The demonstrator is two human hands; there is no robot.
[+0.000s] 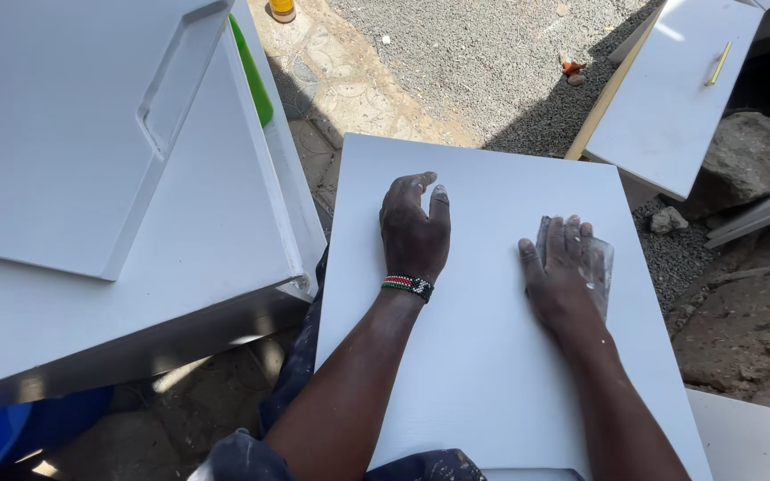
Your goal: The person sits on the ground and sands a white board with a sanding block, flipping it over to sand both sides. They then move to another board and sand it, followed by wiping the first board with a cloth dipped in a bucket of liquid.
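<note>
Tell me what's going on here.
A person kneels or sits over a white board lying flat outdoors. The left hand rests palm-down on it; the right hand presses a grey sheet of sandpaper against the surface. More white panels lie stacked to the left, another leans at upper right.

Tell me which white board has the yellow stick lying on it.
The white board at upper right, beside the rock; the yellow stick lies near its far edge. The others carry none.
</note>
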